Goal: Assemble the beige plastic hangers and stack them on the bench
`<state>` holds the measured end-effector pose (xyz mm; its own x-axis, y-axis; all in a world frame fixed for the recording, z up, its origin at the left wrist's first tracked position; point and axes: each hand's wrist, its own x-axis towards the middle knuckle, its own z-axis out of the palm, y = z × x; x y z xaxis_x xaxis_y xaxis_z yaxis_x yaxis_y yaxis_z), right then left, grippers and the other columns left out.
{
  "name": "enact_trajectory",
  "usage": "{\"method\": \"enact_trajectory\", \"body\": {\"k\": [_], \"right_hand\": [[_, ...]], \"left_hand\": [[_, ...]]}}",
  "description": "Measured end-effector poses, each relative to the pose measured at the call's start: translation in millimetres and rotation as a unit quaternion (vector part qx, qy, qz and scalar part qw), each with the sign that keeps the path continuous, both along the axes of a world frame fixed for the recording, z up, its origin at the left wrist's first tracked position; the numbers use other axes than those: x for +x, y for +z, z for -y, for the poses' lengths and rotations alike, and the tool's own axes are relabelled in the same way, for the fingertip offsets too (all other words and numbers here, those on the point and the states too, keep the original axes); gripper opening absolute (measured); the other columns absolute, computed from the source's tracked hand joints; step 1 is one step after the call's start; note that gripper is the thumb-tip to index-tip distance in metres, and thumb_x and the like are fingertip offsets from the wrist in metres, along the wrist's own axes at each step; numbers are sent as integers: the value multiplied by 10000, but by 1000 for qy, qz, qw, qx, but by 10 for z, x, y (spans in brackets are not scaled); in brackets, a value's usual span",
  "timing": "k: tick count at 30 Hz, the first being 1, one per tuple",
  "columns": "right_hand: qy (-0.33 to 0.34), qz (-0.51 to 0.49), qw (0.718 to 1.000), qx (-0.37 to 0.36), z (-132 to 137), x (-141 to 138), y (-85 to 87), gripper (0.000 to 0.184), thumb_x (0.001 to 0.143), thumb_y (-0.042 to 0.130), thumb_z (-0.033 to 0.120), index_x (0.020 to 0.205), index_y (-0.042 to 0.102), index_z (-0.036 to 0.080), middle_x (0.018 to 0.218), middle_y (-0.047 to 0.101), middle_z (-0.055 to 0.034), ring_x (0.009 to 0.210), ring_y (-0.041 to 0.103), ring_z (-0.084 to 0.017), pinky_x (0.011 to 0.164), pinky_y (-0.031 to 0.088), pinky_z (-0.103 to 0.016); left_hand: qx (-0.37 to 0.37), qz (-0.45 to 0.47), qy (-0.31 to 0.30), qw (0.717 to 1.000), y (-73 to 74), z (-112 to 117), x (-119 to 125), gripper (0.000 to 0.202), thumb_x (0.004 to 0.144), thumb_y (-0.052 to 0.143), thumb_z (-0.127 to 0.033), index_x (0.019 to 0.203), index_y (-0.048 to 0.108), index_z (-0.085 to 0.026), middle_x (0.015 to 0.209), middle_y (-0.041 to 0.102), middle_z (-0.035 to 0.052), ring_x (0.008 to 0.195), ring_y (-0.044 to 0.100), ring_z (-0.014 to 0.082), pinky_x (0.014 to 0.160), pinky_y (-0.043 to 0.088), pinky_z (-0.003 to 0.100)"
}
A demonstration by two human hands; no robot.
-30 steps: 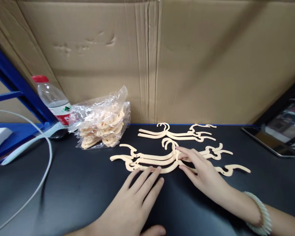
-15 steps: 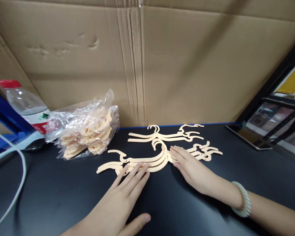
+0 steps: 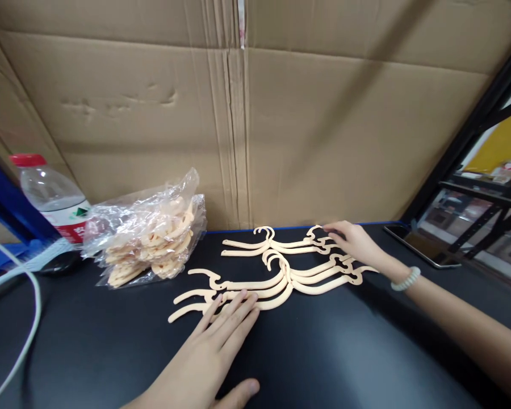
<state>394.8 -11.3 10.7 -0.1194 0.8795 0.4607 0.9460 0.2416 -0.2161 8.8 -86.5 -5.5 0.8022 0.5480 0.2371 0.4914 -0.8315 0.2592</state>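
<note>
A stack of cream plastic hangers (image 3: 276, 279) lies on the black table (image 3: 323, 352). My left hand (image 3: 213, 346) rests flat and open, its fingertips on the left arm of that stack. A second, smaller pile of cream hangers (image 3: 281, 244) lies behind it near the cardboard wall. My right hand (image 3: 353, 240), with a white bead bracelet on the wrist, reaches out to the right end of that far pile, fingers stretched and touching it.
A clear plastic bag of cream hangers (image 3: 149, 233) sits at the left, with a red-capped water bottle (image 3: 51, 196) behind it. A white cable (image 3: 25, 318) curves at the far left. A dark phone (image 3: 421, 244) lies at the right. Cardboard (image 3: 238, 125) walls the back.
My right hand has left the near stack and moved back and right to the far pile of hangers. My left hand stays on the near stack. The camera has tilted slightly.
</note>
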Motion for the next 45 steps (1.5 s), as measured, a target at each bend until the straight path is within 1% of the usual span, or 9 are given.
{"method": "enact_trajectory", "body": {"k": [4,9,14,19,26,30,34,38,45], "right_hand": [[-18,32,999,-19,-342,305,-6,282,869,482,117,1049,699,106,1009,723,-146,937,671,-279,860,517,-403],[-4,74,997,-38,-585,361,-166,154,898,561,161,985,687,141,969,716,-89,937,654,-212,882,497,-395],[2,92,995,-47,-687,395,-275,164,932,567,277,986,653,148,995,676,-58,963,631,-190,897,490,-414],[-3,85,994,-71,-680,442,-230,188,923,581,298,1006,643,141,934,671,-50,885,639,-177,849,509,-390],[-6,46,989,-143,-658,477,-141,199,918,586,328,891,650,141,794,662,-4,680,624,-127,690,530,-308],[3,14,987,-162,-653,532,-93,120,898,582,228,931,662,144,833,693,-26,753,649,-148,752,525,-325],[14,-15,985,-173,-609,702,-5,238,774,573,118,969,702,168,986,725,-75,928,661,-199,865,490,-308],[24,-41,978,-201,-498,875,17,215,660,649,203,863,718,193,962,733,-69,914,660,-238,852,487,-328],[-9,-127,966,-226,-302,989,19,287,616,685,455,683,619,184,568,636,-22,543,591,-173,575,467,-296]], "left_hand": [[-4,7,0,1000,35,-31,-19,771,839,600,-268,1504,210,-283,1532,303,62,1393,305,318,1149,191,535],[14,3,-51,999,34,-83,-46,807,821,616,-290,1509,194,-265,1525,309,81,1376,325,349,1108,273,560],[32,10,-3,999,37,-23,-13,671,841,572,-221,1462,321,-253,1509,363,48,1395,309,287,1129,255,517],[27,30,-6,999,19,-15,-12,649,833,583,-228,1442,362,-248,1494,395,45,1390,323,284,1132,245,516],[-13,5,-20,1000,150,-10,-25,644,840,606,-245,1440,375,-255,1482,411,61,1368,362,304,1117,263,536],[-7,64,-5,998,34,-33,-22,655,814,614,-224,1429,394,-282,1467,439,56,1359,371,324,1117,247,553],[16,70,-60,996,-110,-148,-61,691,826,611,-282,1461,341,-275,1457,448,86,1333,400,357,1083,287,578],[31,61,-74,995,-144,-230,-91,700,838,602,-290,1475,313,-267,1454,449,100,1324,411,363,1067,311,579],[23,72,-23,997,-31,-78,-23,633,818,586,-227,1421,399,-271,1444,474,67,1340,407,319,1098,291,547]]}}
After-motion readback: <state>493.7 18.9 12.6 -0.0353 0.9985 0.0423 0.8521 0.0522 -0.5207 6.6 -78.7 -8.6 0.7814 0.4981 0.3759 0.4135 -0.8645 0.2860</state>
